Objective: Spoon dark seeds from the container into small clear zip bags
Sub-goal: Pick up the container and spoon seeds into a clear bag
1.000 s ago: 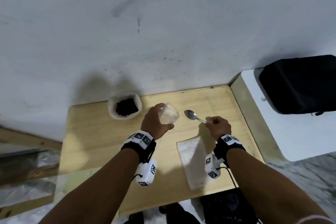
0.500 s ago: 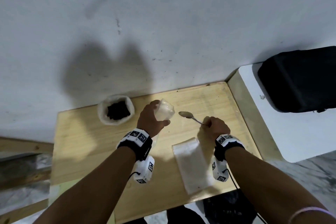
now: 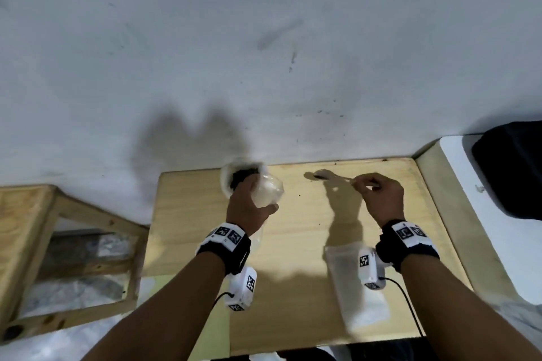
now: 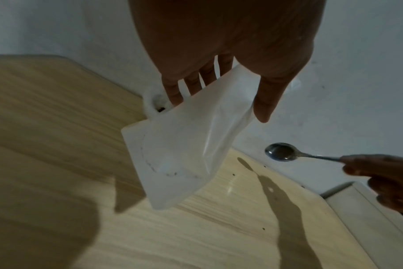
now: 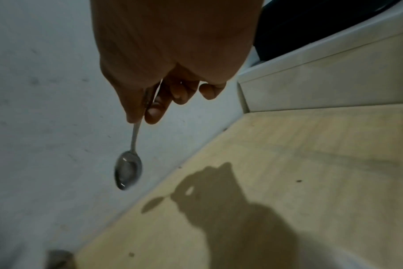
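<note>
My left hand (image 3: pixel 252 202) holds a small clear zip bag (image 3: pixel 268 192) by its mouth above the wooden table (image 3: pixel 299 237); in the left wrist view the bag (image 4: pixel 179 156) hangs from my fingers (image 4: pixel 173 91) and thumb. Just behind that hand stands the white container of dark seeds (image 3: pixel 234 177), partly hidden. My right hand (image 3: pixel 378 193) pinches the handle of a metal spoon (image 3: pixel 322 176), whose bowl points left over the table's back edge. In the right wrist view the spoon (image 5: pixel 128 171) looks empty.
A pile of flat clear bags (image 3: pixel 355 287) lies on the table under my right wrist. A grey wall (image 3: pixel 264 53) rises behind the table. A white surface (image 3: pixel 469 214) with a black bag (image 3: pixel 513 170) adjoins on the right; a wooden frame (image 3: pixel 58 243) stands left.
The view has swung left. My left hand has carried the bag up beside the seed container, and my right hand has moved the spoon away from the bag, toward the table's back edge.
</note>
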The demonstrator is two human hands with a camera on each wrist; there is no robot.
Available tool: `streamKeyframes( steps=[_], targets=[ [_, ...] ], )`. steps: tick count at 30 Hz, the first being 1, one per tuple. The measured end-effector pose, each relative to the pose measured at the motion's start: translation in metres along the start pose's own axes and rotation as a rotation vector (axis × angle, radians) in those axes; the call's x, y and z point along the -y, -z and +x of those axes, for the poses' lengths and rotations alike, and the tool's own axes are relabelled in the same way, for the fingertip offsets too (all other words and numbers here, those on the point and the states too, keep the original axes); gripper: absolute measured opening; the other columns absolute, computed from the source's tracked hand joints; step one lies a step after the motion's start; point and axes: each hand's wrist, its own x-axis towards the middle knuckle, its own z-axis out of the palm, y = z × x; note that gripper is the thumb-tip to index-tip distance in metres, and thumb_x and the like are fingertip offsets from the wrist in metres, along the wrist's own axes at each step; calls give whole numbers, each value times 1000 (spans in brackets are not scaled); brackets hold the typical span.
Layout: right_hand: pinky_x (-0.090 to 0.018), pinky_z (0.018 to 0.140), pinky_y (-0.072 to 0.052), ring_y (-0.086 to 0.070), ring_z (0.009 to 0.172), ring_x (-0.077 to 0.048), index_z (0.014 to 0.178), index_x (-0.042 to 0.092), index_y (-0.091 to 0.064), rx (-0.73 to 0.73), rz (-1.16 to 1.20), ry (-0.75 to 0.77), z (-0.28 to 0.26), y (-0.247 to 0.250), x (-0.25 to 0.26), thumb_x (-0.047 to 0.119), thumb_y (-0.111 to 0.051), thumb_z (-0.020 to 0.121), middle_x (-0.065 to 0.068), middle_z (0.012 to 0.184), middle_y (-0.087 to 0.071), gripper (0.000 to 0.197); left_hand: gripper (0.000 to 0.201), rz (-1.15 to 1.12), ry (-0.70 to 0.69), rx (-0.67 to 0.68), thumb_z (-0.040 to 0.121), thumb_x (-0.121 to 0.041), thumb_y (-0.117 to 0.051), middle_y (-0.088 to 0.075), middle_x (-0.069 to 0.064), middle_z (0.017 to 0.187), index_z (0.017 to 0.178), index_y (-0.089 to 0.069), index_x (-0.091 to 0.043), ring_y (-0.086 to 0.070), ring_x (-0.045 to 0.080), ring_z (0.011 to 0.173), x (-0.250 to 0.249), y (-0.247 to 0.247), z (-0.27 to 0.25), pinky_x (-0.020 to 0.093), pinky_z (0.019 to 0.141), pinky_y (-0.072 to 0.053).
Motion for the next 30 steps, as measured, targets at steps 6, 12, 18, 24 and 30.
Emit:
streamKeyframes(
  steps=[6, 12, 18, 24, 30],
  targets=[
    [-27, 66, -45, -56, 63, -12, 75, 18, -70, 21, 284, 97, -9, -32, 50, 18, -81, 82, 1, 73, -70, 14, 85, 35, 76, -64, 68, -26, -88, -56, 6, 133, 142, -47, -17, -55, 26, 121, 28, 41, 3, 39, 102, -45],
    [-44, 82, -55, -70, 84, -35, 77, 11, -67, 96, 354, 50, -15, -69, 65, 25, -82, 80, -10, 80, -76, 20, 81, 16, 132, -85, 65, -27, -88, -59, 4, 126, 136, -50, -21, -57, 24, 112, 50, 56, 7, 34, 93, -49],
    [-35, 68, -48, -65, 68, -19, 74, 3, -62, 142, 323, 13, -17, -105, 71, 11, -81, 79, -5, 73, -71, 22, 84, 43, 174, -51, 65, -27, -88, -58, 5, 129, 139, -47, -21, -57, 25, 113, 61, 58, 15, 29, 90, -46],
    [-29, 60, -44, -55, 59, -20, 66, 14, -53, 157, 192, 29, -14, -133, 69, 13, -80, 81, -13, 76, -71, 30, 88, 47, 221, 21, 66, -30, -88, -52, 5, 137, 142, -44, -23, -53, 27, 123, 63, 57, 28, 39, 101, -46],
    [-25, 53, -37, -47, 47, -4, 76, 7, -59, 135, 110, 45, -12, -154, 74, 16, -78, 84, 5, 76, -69, 22, 90, 32, 244, 75, 64, -29, -90, -52, 2, 141, 141, -44, -25, -52, 25, 124, 63, 57, 41, 39, 104, -44]
  ],
)
